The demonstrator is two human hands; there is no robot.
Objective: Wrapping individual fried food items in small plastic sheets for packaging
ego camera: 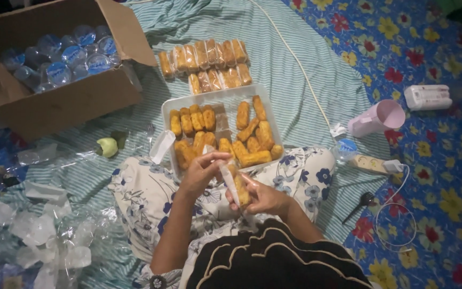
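Observation:
My left hand (pixel 201 171) pinches the top of a thin clear plastic sleeve (pixel 228 176). My right hand (pixel 263 197) holds a golden fried roll (pixel 241 191) inside the lower end of that sleeve. Both hands work over my lap, just in front of a white tray (pixel 220 101) holding several unwrapped fried rolls (pixel 252 136). Beyond the tray, several wrapped rolls (pixel 207 61) lie in rows on the striped cloth.
An open cardboard box (pixel 70 99) of sealed water cups (pixel 62 56) stands at far left. Crumpled clear plastic (pixel 49 241) lies at lower left. A pink cup (pixel 378 118), a white remote-like block (pixel 428 97), a black spoon (pixel 360 205) and a white cable (pixel 300 67) lie to the right.

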